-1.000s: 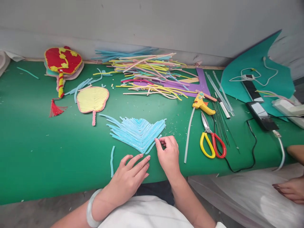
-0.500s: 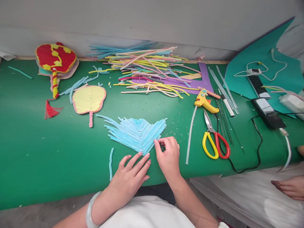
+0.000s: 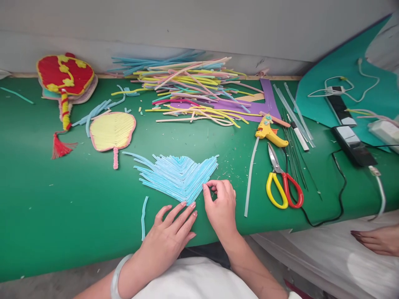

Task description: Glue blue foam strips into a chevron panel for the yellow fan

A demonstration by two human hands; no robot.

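"One blue strip (image 3: pixel 197 194) has closed up against the right edge of the blue chevron (image 3: pixel 179 176) since a second ago. Lying where?"

"Flat on the desk (image 3: pixel 93 224), point toward the person."

"Hands?"

"Right hand (image 3: pixel 220 205): thumb and forefinger nearly together at that strip; I can't tell if they're gripping. Left hand (image 3: pixel 171 230): fingers spread a little, tips at the chevron's point."

"Around it?"

"Yellow fan (image 3: pixel 112 131) to the left, scissors (image 3: pixel 276 166) to the right, coloured strips (image 3: pixel 187 79) behind."
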